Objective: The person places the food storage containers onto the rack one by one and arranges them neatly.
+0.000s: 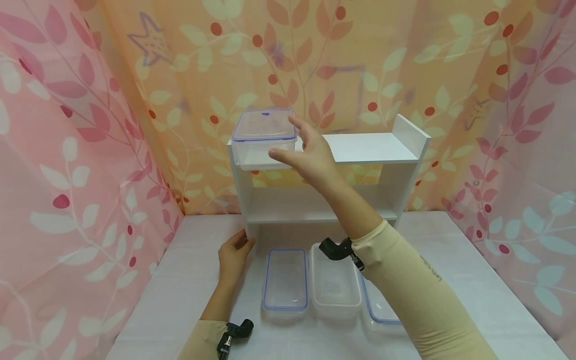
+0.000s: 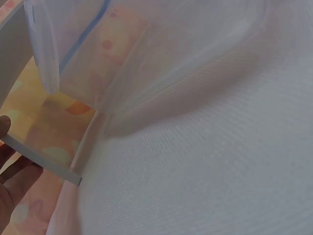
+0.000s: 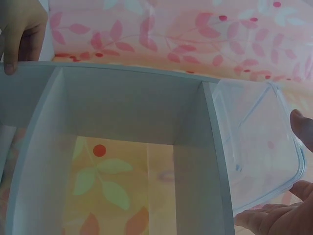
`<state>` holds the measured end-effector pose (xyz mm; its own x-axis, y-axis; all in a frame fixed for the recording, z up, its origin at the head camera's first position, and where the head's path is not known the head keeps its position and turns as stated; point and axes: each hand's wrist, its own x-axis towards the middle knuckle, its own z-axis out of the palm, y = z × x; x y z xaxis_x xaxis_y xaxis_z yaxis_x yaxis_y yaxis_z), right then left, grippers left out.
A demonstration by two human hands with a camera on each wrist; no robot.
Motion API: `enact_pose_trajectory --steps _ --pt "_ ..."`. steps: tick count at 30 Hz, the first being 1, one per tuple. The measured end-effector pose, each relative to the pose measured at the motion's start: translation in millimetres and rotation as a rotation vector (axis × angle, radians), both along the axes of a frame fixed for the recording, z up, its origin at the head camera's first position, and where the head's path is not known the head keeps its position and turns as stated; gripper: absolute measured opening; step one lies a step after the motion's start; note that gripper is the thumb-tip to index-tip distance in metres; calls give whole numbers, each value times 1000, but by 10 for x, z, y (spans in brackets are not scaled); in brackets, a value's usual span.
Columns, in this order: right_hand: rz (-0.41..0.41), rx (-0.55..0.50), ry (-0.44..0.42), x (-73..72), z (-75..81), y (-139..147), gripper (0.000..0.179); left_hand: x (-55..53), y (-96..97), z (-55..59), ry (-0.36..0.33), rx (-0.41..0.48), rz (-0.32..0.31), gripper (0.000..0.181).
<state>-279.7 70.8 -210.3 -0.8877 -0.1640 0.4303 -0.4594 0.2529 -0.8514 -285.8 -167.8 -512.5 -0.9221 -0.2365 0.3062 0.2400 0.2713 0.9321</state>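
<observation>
Lidded box point(image 1: 263, 126) at the white shelf's top point(image 1: 364, 146), ten o'clock from the right hand point(image 1: 313, 154).
Right hand spreads wide beside it; left hand point(image 1: 233, 257) pinches the white shelf.

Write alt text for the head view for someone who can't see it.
A person's right hand spreads beside a clear lidded container at the top left of a white shelf unit, while the left hand grips the unit's left side. Three more containers sit in front on a white tabletop, with floral fabric around.
</observation>
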Motion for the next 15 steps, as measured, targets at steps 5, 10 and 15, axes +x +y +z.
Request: enact_pose_trajectory --steps 5,10,15 --pt "-13 8 31 64 -15 45 88 -10 -12 -16 0 -2 -5 40" --pt "-15 3 73 134 -22 108 80 -32 -11 -34 10 0 -11 43" --pt "-25 -1 87 210 -51 194 75 -38 -11 -32 15 -1 -7 43"
